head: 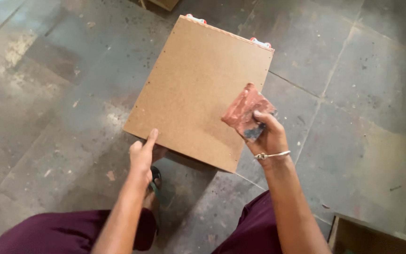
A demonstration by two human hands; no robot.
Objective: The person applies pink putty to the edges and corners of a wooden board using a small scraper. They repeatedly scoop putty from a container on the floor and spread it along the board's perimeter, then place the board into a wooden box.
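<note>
Here, line by line:

Board: a flat brown hardboard panel [193,89] lies on a box-like frame over the grey stone floor [48,94], filling the middle of the view; small nail dots run along its edges.

Board handling: it looks thin, stiff and fairly light, with a smooth, somewhat slippery face. Judged from this, an edge or a corner gives the surest hold; the face offers no purchase.

Left hand: the left hand [142,155] rests at the board's near edge, at about 7 o'clock from its middle, thumb laid up onto the face, the other fingers curled under or against the rim. It touches the board rather than clamps it, as far as can be seen.

Right hand: the right hand [269,134] is at about 4 o'clock from the board's middle, fingers pinching a reddish, worn pad of abrasive paper [246,110] folded over a dark block. A thin metal bangle [272,154] sits on the wrist.

Pad handling: soft, light, bendable; its grit should keep it from slipping.

Containers: an open box [377,237] shows at 5 o'clock in the frame's corner; its inside is dark and what it holds cannot be told.

Other: red-and-white clips [261,43] show at the board's far edge, at 12 to 1 o'clock.
</note>
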